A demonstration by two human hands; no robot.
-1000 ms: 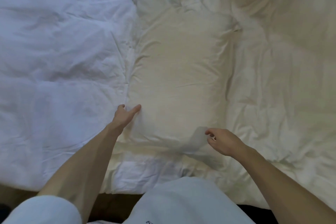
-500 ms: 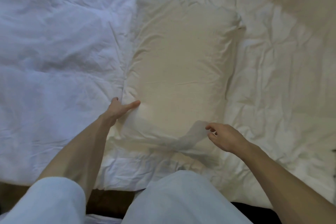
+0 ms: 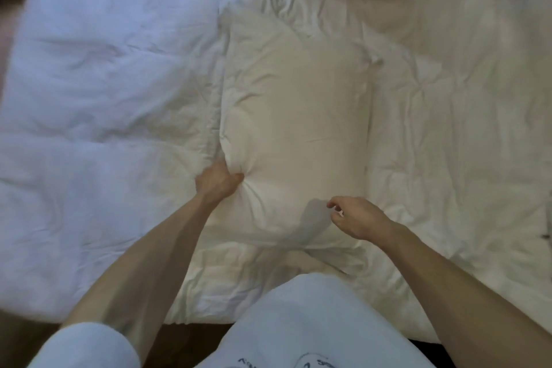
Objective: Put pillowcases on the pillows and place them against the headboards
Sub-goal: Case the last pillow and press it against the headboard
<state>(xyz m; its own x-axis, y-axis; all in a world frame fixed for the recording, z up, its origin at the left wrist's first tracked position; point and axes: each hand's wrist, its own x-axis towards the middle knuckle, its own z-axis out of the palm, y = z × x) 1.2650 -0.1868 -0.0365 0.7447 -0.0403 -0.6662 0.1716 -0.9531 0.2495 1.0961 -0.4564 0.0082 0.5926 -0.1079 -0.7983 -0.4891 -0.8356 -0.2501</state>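
Left hand (image 3: 216,181), flat beside the pillow (image 3: 298,128) before, now clutches its near-left edge.
Likely a grip for lifting; the right hand (image 3: 358,218) hovers over the pillow's near-right corner, loosely curled, empty, ready to join. The pillow lies on a rumpled white duvet (image 3: 104,98); beyond it only darkness, no headboard visible.

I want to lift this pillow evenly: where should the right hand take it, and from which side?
Its near right corner, approached from the person's side, thumb on top. The pillow lies flat, lengthwise away from the person; the left hand grips its near left edge, and the right hand hovers by the opposite corner, so a mirrored grip would likely keep it level.
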